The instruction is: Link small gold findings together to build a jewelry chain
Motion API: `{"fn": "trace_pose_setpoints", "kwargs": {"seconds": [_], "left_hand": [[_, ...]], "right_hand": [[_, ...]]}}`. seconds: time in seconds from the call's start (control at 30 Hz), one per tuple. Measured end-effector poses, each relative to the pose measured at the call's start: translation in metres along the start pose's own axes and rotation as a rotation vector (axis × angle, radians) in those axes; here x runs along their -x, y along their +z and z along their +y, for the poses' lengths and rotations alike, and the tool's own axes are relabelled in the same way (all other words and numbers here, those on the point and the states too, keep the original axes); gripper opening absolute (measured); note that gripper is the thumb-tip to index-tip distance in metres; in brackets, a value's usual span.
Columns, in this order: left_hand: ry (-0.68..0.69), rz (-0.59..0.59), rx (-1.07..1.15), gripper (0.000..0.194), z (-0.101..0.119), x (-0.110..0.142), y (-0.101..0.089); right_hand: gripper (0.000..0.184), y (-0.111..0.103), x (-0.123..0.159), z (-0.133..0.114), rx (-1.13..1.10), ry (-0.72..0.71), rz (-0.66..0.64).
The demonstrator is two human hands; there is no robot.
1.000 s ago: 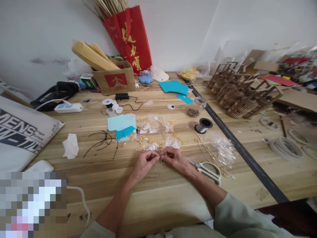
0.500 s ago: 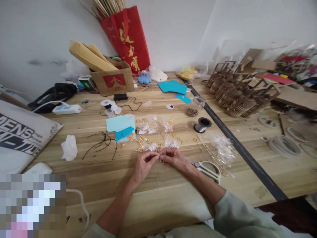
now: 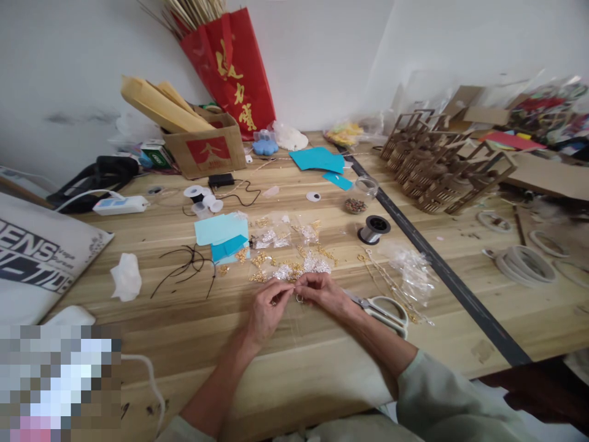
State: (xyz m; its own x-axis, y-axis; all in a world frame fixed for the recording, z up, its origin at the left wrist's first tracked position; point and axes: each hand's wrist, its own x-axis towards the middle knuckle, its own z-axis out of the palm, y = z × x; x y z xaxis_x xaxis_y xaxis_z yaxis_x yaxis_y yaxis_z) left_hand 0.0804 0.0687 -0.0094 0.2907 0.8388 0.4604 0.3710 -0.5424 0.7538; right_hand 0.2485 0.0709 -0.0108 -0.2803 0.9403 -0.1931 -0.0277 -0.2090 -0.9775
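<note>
Left fingers (image 3: 280, 286) curled tighter — thin hoop (image 3: 300, 299), woodgrain (image 3: 322, 353)

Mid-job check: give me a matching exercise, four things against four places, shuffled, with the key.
1. left hand
2. scissors
3. wire spool
4. red bag

A. behind the cardboard box, by the wall
B. fingertips close to those of the right hand
C. on the table, beside the right forearm
D. near the jar, on its near side

Pairs: 1-B, 2-C, 3-D, 4-A
</note>
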Motion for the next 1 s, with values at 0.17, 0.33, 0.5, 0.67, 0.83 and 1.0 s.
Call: {"fn": "trace_pose_setpoints", "kwargs": {"seconds": [0.17, 0.33, 0.5, 0.67, 0.83, 1.0], "left_hand": [[0.032, 0.009, 0.001, 0.012, 0.0004, 0.0001, -0.0008], [0.056, 0.014, 0.004, 0.011, 0.0024, -0.0009, -0.0020], [0.074, 0.017, 0.003, 0.011, 0.0031, -0.0014, -0.0022], [0.099, 0.014, -0.013, 0.011, 0.0022, -0.0008, -0.0019], [0.108, 0.031, -0.048, 0.013, 0.0017, 0.0004, -0.0007], [0.067, 0.016, -0.061, 0.013, 0.0009, 0.0008, -0.0003]], "right_hand": [[0.034, -0.0017, 0.0009, -0.0038, -0.024, 0.049, -0.005], [0.034, -0.0034, 0.0018, -0.0079, -0.064, 0.077, -0.013], [0.035, -0.0044, 0.0006, -0.0060, -0.091, 0.080, -0.028], [0.035, -0.0040, 0.0006, -0.0065, -0.095, 0.086, -0.040], [0.036, -0.0029, 0.0016, -0.0080, -0.079, 0.075, -0.045], [0.035, -0.0014, 0.0018, -0.0071, -0.013, 0.021, -0.029]]}}
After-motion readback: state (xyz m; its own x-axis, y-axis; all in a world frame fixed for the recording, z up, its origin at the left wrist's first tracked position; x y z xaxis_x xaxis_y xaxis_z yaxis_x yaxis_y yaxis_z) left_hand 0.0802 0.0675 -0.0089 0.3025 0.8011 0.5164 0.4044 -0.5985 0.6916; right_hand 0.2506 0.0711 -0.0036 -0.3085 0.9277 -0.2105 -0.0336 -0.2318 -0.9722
